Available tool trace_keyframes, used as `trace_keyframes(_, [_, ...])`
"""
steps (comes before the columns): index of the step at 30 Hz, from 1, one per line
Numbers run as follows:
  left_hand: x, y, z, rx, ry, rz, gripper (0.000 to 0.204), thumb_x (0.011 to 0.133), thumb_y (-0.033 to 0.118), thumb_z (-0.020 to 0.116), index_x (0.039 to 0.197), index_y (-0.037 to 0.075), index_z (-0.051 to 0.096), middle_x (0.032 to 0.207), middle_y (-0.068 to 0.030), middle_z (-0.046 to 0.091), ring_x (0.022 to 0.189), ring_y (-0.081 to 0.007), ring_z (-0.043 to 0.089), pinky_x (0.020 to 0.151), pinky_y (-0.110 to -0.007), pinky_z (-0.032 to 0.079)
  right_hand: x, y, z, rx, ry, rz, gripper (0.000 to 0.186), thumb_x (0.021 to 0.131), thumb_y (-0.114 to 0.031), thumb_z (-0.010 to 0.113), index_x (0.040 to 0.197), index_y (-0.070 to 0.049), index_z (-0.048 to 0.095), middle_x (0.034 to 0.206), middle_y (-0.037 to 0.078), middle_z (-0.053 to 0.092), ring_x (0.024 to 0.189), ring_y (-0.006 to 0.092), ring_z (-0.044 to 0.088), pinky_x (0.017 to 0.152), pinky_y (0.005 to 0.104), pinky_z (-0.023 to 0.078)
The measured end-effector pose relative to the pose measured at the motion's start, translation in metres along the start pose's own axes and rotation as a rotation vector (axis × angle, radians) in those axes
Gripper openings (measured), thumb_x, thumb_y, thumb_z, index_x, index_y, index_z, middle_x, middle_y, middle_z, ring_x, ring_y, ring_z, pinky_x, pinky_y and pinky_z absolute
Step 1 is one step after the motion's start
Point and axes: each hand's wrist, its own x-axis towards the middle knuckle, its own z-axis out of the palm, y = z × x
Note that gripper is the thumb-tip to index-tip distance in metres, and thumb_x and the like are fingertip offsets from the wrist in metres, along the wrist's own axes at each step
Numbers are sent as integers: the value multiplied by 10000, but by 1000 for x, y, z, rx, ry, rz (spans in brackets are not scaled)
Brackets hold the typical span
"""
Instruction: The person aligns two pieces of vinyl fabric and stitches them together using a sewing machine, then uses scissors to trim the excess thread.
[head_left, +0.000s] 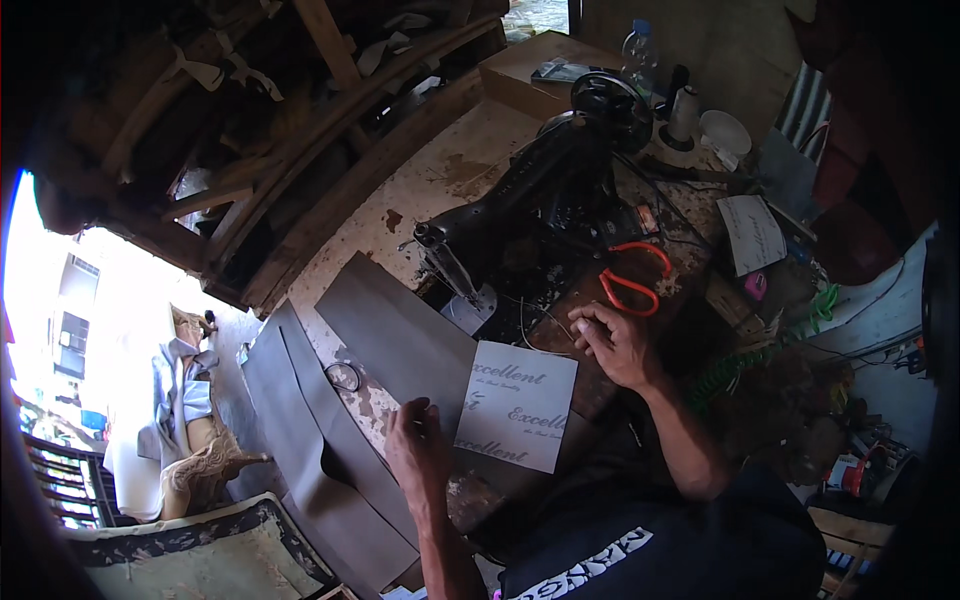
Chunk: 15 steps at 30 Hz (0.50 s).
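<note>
My left hand (420,440), fingers loosely bent and apart, rests on a dark grey sheet (385,320) beside a pale printed square (520,400). My right hand (610,340) is above the square's upper right, fingertips drawn together near a pale thread (530,345); what they hold is unclear. A black sewing machine (510,190) stands beyond both hands, its metal needle plate (470,310) ahead of them. Orange-handled scissors (630,280) lie just beyond my right hand. More grey sheets (300,420) lie overlapping at the left, with a small dark ring (342,376) beside them.
A wooden rack (330,40) runs along the far left. A cardboard box (515,80), plastic bottle (638,60), thread cone (683,120) and white tub (725,135) stand at the back. A green coiled hose (740,370) runs at right; a tray (160,565) sits lower left.
</note>
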Motion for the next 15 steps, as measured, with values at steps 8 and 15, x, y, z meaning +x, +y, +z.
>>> trace_keyframes(8, [-27, 41, 30, 253, -146, 36, 366, 869, 298, 762, 1095, 19, 688, 1083, -188, 679, 1145, -386, 594, 973, -504, 437, 5, -2, 5, -330, 42, -200, 149, 1021, -144, 610, 1098, -43, 688, 941, 120, 713, 854, 282, 713, 750, 368, 547])
trace_keyframes(15, [-1, 14, 0, -286, -228, -134, 238, 933, 221, 738, 993, 11, 644, 900, -114, 659, 851, -257, 618, 835, -378, 487, 3, -8, 9, -332, 52, -249, 138, 1008, -133, 612, 1087, -57, 694, 957, 132, 720, 886, 315, 717, 762, 387, 551])
